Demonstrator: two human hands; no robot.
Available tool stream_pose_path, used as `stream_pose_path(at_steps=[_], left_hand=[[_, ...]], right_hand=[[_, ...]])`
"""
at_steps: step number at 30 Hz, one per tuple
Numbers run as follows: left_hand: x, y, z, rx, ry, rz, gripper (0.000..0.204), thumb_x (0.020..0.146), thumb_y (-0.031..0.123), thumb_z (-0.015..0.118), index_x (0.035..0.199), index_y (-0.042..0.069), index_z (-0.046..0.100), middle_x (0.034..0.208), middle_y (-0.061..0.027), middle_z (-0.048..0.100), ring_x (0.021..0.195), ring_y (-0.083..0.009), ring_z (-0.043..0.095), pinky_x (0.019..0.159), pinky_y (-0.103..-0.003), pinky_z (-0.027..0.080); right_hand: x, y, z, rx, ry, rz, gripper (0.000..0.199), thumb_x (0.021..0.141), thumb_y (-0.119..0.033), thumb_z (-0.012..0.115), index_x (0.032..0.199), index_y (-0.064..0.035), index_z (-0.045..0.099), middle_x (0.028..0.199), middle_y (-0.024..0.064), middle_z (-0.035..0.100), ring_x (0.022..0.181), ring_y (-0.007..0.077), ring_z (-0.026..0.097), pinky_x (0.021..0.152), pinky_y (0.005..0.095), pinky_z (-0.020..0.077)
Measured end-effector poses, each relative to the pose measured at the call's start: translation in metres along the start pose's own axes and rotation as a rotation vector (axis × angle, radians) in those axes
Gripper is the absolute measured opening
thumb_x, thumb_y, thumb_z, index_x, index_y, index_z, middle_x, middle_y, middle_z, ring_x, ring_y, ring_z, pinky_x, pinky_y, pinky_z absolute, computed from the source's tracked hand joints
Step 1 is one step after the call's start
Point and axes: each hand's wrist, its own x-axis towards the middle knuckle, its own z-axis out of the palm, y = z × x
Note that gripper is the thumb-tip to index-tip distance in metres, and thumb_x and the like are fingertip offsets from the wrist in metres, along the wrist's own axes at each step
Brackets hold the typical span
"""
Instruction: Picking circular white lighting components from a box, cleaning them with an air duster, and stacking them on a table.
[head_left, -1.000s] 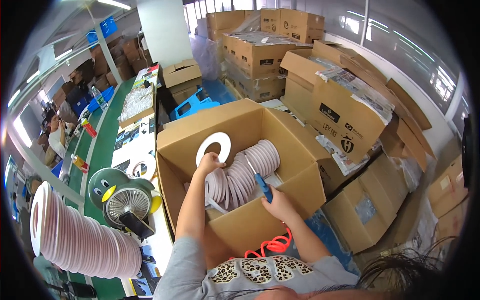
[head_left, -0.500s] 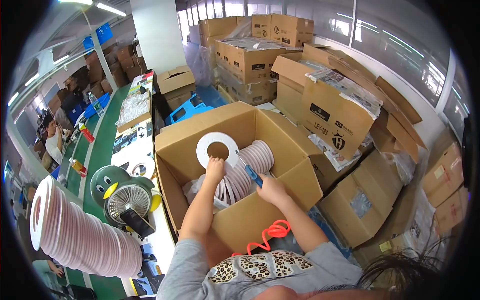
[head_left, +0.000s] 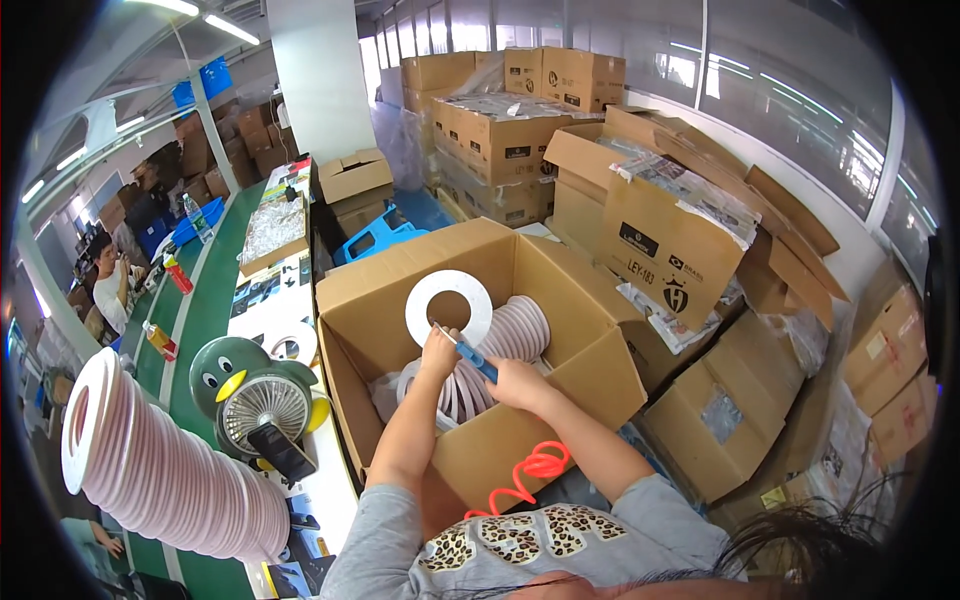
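Noted from where I stand: green penguin-shaped desk fan (head_left: pixel 250 392), smartphone (head_left: pixel 281 452) tilted against its grille. Green conveyor belt (head_left: pixel 203 318) alongside; red-labelled drink bottle (head_left: pixel 179 276) near its far edge, clear water bottle (head_left: pixel 195 215) farther up, just beside a blue plastic basket (head_left: pixel 212 214). Co-worker (head_left: pixel 112 295) in a white shirt beyond. Blue plastic stool (head_left: pixel 378 236) (partly hidden) near stacked cardboard cartons (head_left: pixel 500 147); white column (head_left: pixel 315 80) behind.

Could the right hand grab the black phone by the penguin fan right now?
Probably not: the right hand grips the blue-handled tool, and the left forearm lies between that hand and the phone.
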Motion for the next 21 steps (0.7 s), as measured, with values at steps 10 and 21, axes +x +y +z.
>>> stream_pose_path(at_steps=[10,21], left_hand=[[0.002,0.006,-0.012,0.014,0.097,0.057,0.032,0.059,0.012,0.072,0.085,0.003,0.055,0.086,-0.014,0.058,0.091,-0.03,0.054,0.096,-0.038,0.038],[0.001,0.011,-0.024,0.046,-0.07,-0.04,0.043,0.054,0.015,0.077,0.09,0.003,0.056,0.089,-0.0133,0.059,0.094,-0.0285,0.053,0.094,-0.036,0.038]], right_hand=[[0.002,-0.005,-0.007,-0.018,0.052,0.059,0.037,0.074,-0.02,0.054,0.109,-0.0107,0.054,0.085,0.0193,0.063,0.081,0.0373,0.059,0.073,0.0466,0.047],[0.023,0.004,-0.009,-0.064,0.084,0.081,0.033,0.074,-0.018,0.053,0.105,-0.009,0.055,0.087,0.0198,0.062,0.083,0.0378,0.059,0.074,0.0477,0.0466]])
